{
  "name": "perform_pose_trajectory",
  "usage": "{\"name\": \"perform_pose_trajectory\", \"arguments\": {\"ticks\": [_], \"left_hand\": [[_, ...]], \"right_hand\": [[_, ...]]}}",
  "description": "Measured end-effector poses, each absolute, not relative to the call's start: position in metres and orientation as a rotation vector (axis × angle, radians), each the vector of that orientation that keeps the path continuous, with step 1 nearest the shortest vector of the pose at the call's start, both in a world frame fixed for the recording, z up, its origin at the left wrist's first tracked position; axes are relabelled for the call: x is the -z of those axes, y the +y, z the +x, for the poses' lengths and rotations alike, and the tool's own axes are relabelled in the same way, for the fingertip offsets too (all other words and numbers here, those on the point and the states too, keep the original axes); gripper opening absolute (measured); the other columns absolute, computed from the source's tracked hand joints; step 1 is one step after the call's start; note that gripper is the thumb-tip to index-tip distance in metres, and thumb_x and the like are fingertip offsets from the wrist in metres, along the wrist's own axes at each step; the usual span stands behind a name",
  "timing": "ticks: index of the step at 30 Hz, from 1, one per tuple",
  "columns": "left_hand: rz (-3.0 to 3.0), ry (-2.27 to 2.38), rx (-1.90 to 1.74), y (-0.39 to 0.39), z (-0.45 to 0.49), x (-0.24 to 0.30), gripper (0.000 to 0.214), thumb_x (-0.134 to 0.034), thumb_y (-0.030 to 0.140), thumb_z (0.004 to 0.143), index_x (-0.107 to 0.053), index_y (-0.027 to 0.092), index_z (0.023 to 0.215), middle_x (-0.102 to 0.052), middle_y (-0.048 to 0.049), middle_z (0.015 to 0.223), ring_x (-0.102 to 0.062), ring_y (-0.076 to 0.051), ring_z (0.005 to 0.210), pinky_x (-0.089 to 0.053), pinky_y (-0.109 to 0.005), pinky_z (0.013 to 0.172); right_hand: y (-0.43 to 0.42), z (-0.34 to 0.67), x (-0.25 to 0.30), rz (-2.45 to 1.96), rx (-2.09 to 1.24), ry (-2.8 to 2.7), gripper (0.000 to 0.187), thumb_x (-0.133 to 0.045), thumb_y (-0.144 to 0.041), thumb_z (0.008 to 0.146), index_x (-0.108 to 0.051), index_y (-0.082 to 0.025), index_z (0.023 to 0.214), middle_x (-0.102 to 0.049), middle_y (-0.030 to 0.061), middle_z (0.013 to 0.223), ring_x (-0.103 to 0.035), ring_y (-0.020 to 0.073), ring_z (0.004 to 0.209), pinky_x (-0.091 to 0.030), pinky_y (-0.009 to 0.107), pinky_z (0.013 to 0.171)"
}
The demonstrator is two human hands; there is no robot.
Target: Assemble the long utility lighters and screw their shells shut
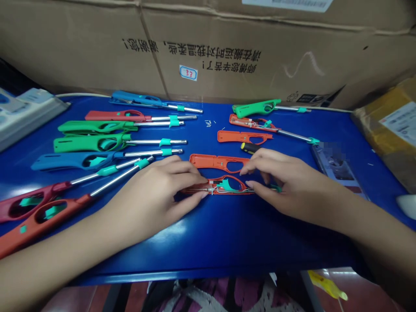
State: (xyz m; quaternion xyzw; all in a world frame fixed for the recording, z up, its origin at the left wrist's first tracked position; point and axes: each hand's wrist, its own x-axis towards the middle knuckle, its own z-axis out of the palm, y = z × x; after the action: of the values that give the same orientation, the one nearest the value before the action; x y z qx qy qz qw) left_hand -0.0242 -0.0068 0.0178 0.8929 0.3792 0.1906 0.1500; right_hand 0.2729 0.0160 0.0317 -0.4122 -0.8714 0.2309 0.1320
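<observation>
Half-shell of orange-red plastic (224, 193), long and shallow with a looped trigger opening, lies open side up on the glossy blue tabletop (221, 247), between our two hands. We log its long axis as running left to right, roughly parallel to the near table edge. A teal plastic trigger piece (224, 185) and thin pale wires (231, 190) sit inside it.

Our left hand (159, 186) is the nearer: thumb and fingertips close about the left end. Our right hand (289, 182) is at the other end, thumb and forefinger parted by the loop; whether either tip touches plastic, we cannot tell. The hands are apart from each other.

Just beyond, almost parallel, lies a matching orange plastic cover half (212, 162) with its own trigger opening; our right forefinger ends beside its right end, contact uncertain.

Hidden or unclear: the left end of the half-shell is under our left fingers; its right end runs behind our right thumb, so we cannot follow the wires there. The black-and-yellow tool handle (249, 148) is partly covered by our right hand, its tip unseen. Small pale bits (208, 124) farther off are too small to identify.
</observation>
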Motion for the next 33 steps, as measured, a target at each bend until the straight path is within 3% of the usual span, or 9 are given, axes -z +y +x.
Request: {"name": "perform_pose_trajectory", "arguments": {"ticks": [6,14,18,23,28,33], "left_hand": [[2.729,1.005,-0.572,-0.016,-0.016,-0.01,0.029,-0.058,0.025,0.108,-0.073,0.029,0.133,-0.071,-0.006,0.129,-0.061,-0.027,0.11,-0.051,-0.043,0.093],[2.782,0.973,-0.552,-0.018,-0.013,0.001,0.029,-0.056,0.022,0.108,-0.073,0.027,0.131,-0.071,-0.0071,0.133,-0.062,-0.027,0.116,-0.048,-0.042,0.092],[2.789,0.95,-0.566,-0.017,-0.013,0.004,0.03,-0.054,0.02,0.109,-0.072,0.026,0.132,-0.071,-0.0072,0.131,-0.063,-0.027,0.116,-0.049,-0.041,0.091],[2.722,0.952,-0.634,-0.014,-0.015,-0.003,0.029,-0.057,0.018,0.107,-0.072,0.025,0.131,-0.071,-0.0064,0.128,-0.065,-0.023,0.114,-0.051,-0.039,0.096],[2.653,1.061,-0.606,-0.01,-0.024,-0.027,0.023,-0.056,0.028,0.107,-0.078,0.023,0.113,-0.076,-0.0048,0.108,-0.071,-0.021,0.099,-0.058,-0.034,0.086],[2.621,1.09,-0.379,-0.002,-0.035,-0.027,0.032,-0.053,0.038,0.107,-0.081,0.025,0.115,-0.078,-0.0063,0.109,-0.076,-0.023,0.092,-0.062,-0.038,0.082]], "right_hand": [[0.012,0.264,-0.026,-1.249,-0.766,-2.636,0.018,-0.06,-0.02,0.1,-0.067,-0.025,0.116,-0.063,0.0013,0.114,-0.06,0.0146,0.087,-0.046,0.03,0.072],[0.014,0.269,-0.013,-1.201,-0.768,-2.565,0.016,-0.062,-0.022,0.1,-0.069,-0.025,0.114,-0.067,0.0006,0.112,-0.064,0.0159,0.094,-0.048,0.031,0.078],[0.012,0.271,-0.013,-1.186,-0.687,-2.595,0.018,-0.06,-0.024,0.101,-0.07,-0.023,0.116,-0.069,0.0022,0.116,-0.067,0.0184,0.098,-0.049,0.034,0.081],[0.014,0.271,-0.016,-1.171,-0.575,-2.611,0.016,-0.06,-0.029,0.102,-0.071,-0.023,0.113,-0.07,0.0015,0.11,-0.064,0.0151,0.081,-0.045,0.032,0.067],[0.024,0.279,-0.022,-1.061,-0.581,-2.722,0.012,-0.062,-0.027,0.101,-0.069,-0.024,0.11,-0.072,-0.0007,0.104,-0.064,0.0156,0.085,-0.042,0.03,0.069],[0.03,0.289,-0.031,-1.012,-0.673,-2.781,0.012,-0.064,-0.032,0.1,-0.067,-0.024,0.107,-0.072,0.0009,0.104,-0.063,0.0164,0.086,-0.042,0.03,0.071]]}}
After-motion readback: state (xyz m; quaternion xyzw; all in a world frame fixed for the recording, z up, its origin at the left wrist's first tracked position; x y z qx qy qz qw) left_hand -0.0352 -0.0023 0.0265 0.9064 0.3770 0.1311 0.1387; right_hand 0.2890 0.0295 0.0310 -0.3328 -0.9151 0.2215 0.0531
